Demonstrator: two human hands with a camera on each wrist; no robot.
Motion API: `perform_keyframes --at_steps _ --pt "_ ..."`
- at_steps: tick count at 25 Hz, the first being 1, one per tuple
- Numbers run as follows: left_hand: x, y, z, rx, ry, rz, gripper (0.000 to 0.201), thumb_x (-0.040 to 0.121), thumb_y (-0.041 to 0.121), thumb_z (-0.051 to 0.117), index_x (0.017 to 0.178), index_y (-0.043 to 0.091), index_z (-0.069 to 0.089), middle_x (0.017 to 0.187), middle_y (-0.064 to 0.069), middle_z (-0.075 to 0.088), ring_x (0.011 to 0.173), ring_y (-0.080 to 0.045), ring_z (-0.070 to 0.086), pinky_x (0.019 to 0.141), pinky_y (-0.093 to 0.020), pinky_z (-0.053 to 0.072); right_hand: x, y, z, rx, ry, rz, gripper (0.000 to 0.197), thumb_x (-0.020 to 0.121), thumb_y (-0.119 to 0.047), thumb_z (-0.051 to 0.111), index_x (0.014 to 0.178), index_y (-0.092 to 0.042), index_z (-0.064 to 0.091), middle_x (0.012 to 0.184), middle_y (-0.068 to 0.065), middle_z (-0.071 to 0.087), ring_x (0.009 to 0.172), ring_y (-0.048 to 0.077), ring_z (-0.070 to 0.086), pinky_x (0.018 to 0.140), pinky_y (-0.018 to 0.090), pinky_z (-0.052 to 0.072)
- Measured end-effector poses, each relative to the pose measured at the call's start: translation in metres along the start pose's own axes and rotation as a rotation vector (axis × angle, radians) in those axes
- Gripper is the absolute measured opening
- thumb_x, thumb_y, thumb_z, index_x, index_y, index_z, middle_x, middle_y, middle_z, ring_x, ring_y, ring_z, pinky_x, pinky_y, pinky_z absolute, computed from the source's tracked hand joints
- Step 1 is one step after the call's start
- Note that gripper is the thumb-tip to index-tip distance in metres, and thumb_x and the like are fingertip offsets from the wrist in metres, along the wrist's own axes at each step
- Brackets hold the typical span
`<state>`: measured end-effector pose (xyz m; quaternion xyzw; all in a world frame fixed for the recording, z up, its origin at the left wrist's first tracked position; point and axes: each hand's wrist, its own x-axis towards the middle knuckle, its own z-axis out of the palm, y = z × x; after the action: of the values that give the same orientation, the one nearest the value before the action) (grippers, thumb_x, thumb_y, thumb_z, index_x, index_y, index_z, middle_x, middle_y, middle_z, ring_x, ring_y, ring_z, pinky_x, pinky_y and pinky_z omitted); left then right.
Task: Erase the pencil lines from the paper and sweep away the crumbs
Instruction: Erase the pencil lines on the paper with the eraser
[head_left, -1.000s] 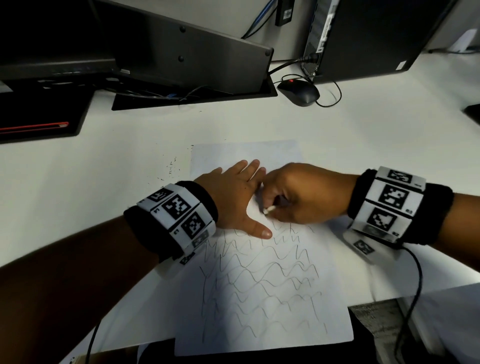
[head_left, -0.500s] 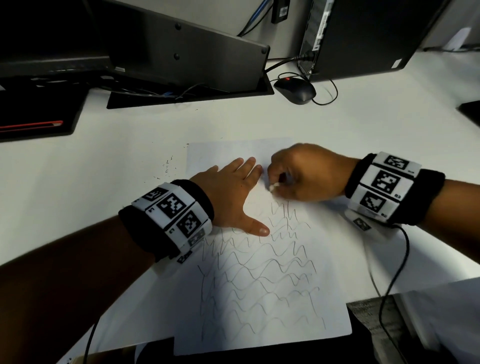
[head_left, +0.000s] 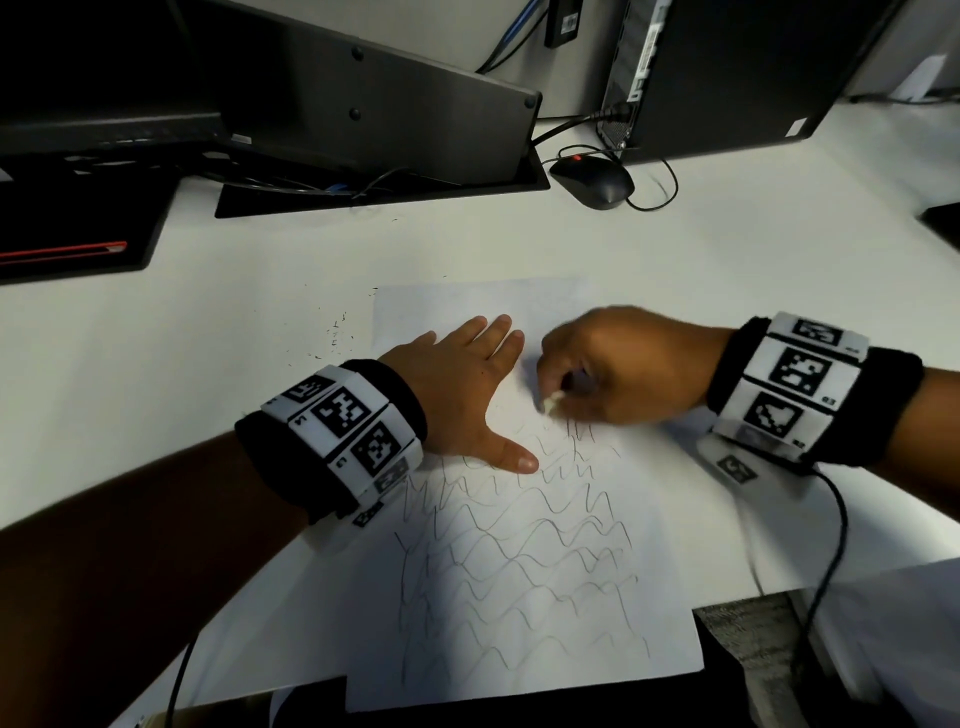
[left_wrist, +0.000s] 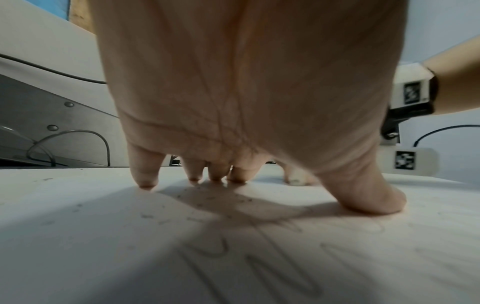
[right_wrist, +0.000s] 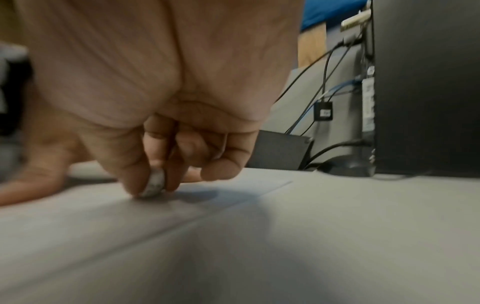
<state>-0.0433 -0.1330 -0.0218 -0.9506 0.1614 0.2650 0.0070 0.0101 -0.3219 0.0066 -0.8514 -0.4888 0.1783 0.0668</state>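
A white sheet of paper lies on the white desk, its lower part covered in wavy pencil lines. My left hand lies flat on the sheet's upper left, fingers straight and thumb spread, pressing it down. My right hand pinches a small white eraser between thumb and fingers, its tip on the paper above the top lines. In the right wrist view the rounded, greyed eraser touches the sheet. Dark crumbs are scattered on the desk left of the paper, and more crumbs lie under my left palm.
A black mouse with its cable sits behind the paper. A dark computer tower stands at the back right, a slanted grey panel at the back left. A black pad with a red stripe lies far left. The desk's front edge runs under the paper's bottom.
My right hand moved the eraser away across the paper's upper part, then back a little toward the top pencil lines. The left hand stayed pressed on the sheet.
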Motion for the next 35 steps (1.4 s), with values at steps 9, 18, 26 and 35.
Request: perform_keyframes --at_steps 9,18,26,35 --pt "-0.007 0.002 -0.002 -0.001 -0.019 -0.008 0.126 0.072 0.086 0.049 0.157 0.017 -0.014 0.164 -0.001 -0.023 0.151 -0.017 -0.015 0.123 -0.049 0.007 0.003 0.018 0.002 0.102 0.176 0.050 0.010 0.087 -0.028 0.067 0.092 -0.024 0.074 0.089 -0.011 0.064 0.070 0.005 0.052 0.070 0.029 0.048" --pt "0.007 0.020 -0.012 -0.018 0.018 -0.001 0.118 0.074 0.082 0.054 0.159 0.024 -0.004 0.166 -0.002 -0.014 0.153 -0.019 -0.007 0.122 -0.049 0.016 0.009 0.023 0.006 0.131 0.164 0.074 0.007 0.080 -0.025 0.073 0.087 -0.025 0.074 0.087 -0.014 0.062 0.070 -0.002 0.052 0.069 0.025 0.045" --pt "0.009 0.020 -0.009 0.018 -0.002 -0.014 0.119 0.074 0.085 0.048 0.159 0.023 -0.007 0.165 -0.002 -0.017 0.153 -0.020 -0.010 0.119 -0.051 0.017 0.000 0.013 0.007 0.066 0.146 0.030 0.009 0.083 -0.028 0.067 0.090 -0.028 0.074 0.093 -0.014 0.065 0.080 0.006 0.059 0.069 0.022 0.043" --pt "0.008 0.020 -0.007 0.006 -0.001 -0.031 0.122 0.073 0.087 0.047 0.158 0.021 -0.009 0.165 -0.002 -0.018 0.153 -0.020 -0.011 0.121 -0.052 0.017 0.002 0.013 0.001 0.044 0.125 0.034 0.012 0.084 -0.026 0.068 0.093 -0.026 0.075 0.086 -0.019 0.059 0.077 0.004 0.056 0.069 0.021 0.039"
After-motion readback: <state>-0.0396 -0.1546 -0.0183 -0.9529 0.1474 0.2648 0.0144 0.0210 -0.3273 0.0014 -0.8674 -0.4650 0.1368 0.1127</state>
